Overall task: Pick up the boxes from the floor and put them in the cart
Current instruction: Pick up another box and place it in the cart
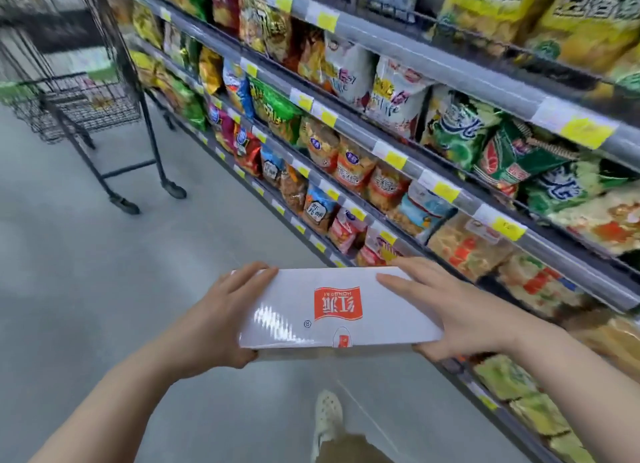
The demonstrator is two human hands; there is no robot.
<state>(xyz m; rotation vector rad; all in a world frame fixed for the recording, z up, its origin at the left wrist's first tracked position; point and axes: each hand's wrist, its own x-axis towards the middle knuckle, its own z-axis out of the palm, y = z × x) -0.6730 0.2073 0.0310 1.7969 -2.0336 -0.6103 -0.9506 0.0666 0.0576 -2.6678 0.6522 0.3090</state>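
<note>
A flat white box (298,310) with a red logo on its top is held level in front of me, above the grey floor. My left hand (221,320) grips its left end, thumb on top and fingers curled under. My right hand (457,313) grips its right end the same way. The black wire cart (86,105) stands farther up the aisle at the upper left, apart from the box. Its basket looks blurred, and I cannot tell what lies in it.
Shelves (408,143) packed with snack bags and yellow price tags run along the right side of the aisle, close to my right arm. Grey floor (104,272) stretches between me and the cart. My foot in a pale shoe (325,421) shows below the box.
</note>
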